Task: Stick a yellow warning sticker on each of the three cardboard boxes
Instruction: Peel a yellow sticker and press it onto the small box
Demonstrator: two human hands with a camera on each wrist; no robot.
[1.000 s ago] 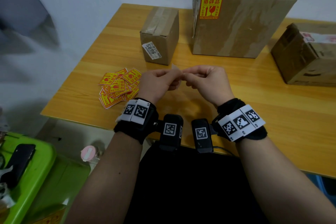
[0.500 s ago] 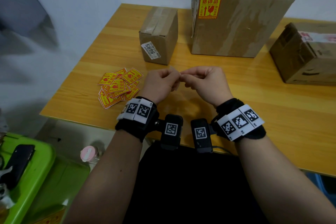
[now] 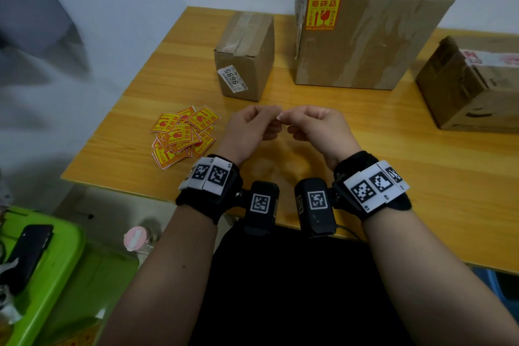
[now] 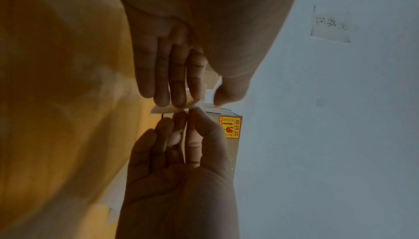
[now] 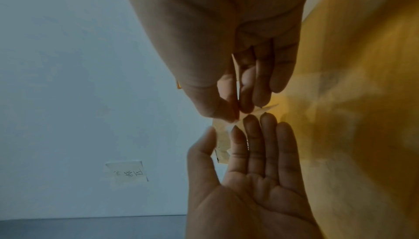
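Observation:
Above the table's middle, my left hand (image 3: 271, 115) and right hand (image 3: 286, 118) meet fingertip to fingertip. The left thumb and forefinger (image 4: 187, 115) pinch a sticker seen edge-on, its face hidden. The right hand (image 5: 223, 129) pinches a pale translucent backing sheet (image 5: 222, 140) attached to it. A pile of yellow warning stickers (image 3: 184, 135) lies just left of the hands. Behind stand a small cardboard box (image 3: 247, 59), a tall box (image 3: 373, 28) bearing a yellow sticker (image 3: 322, 14), and a third box (image 3: 471, 87) at the right.
The wooden table (image 3: 421, 177) butts against a pale wall. Left of it on the floor are a green bin (image 3: 42, 275) holding a black phone (image 3: 25, 255) and a pink-capped bottle (image 3: 137, 239). A paper note (image 4: 331, 25) is stuck to the wall.
Both hands stay at the same spot over the table, fingertips together. Only small finger movements on the sticker show; the boxes and the pile have not moved.

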